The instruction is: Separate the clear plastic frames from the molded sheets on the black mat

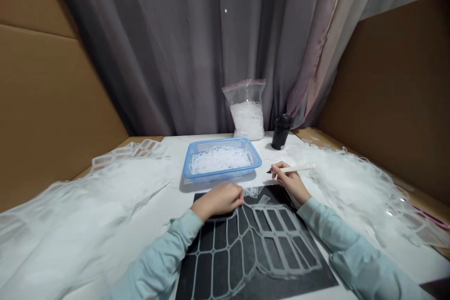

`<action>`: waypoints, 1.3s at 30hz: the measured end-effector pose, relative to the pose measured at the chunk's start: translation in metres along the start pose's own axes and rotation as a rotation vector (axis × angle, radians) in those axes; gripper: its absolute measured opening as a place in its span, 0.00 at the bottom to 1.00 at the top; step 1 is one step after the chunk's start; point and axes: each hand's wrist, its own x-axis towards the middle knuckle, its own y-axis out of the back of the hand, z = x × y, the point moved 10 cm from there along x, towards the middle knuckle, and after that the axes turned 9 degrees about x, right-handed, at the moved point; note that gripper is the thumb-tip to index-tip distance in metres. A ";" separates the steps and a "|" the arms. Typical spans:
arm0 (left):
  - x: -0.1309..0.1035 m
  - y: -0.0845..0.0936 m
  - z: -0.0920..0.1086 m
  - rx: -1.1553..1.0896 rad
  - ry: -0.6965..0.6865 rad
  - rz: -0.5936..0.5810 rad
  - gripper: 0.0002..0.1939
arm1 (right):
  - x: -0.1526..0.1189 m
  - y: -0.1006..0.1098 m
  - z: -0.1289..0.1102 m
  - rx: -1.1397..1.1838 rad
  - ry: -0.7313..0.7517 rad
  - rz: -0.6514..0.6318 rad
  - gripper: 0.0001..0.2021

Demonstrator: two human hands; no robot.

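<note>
Right hand [286, 182] pinching white pen-like tool [298, 168], dark tip out, near far right corner of black mat [291, 287]. Left hand [222, 199] curled up at far edge of clear plastic grid [276, 234], can't tell if gripping. Grid's on mat, near edge of surface [154, 216].

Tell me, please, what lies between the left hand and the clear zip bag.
In the head view, the blue basket lies between the left hand and the clear zip bag.
</note>
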 end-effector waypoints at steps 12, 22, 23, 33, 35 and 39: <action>-0.022 0.021 0.017 0.393 0.256 0.103 0.12 | -0.036 -0.061 -0.012 -0.049 -0.103 -0.383 0.18; -0.046 -0.081 0.088 0.536 0.282 0.241 0.53 | -0.064 -0.095 -0.015 -0.137 0.016 -0.537 0.15; -0.046 -0.085 0.087 0.551 0.285 0.255 0.54 | -0.065 -0.096 -0.015 -0.145 0.024 -0.549 0.14; -0.053 -0.072 0.098 0.666 0.230 0.390 0.55 | -0.075 -0.105 -0.031 -0.274 0.225 -0.639 0.12; -0.051 -0.069 0.098 0.687 0.197 0.337 0.54 | -0.079 -0.110 -0.035 -0.304 0.286 -0.678 0.13; -0.044 -0.061 0.104 0.708 0.054 0.203 0.53 | -0.088 -0.118 -0.041 -0.386 0.394 -0.741 0.15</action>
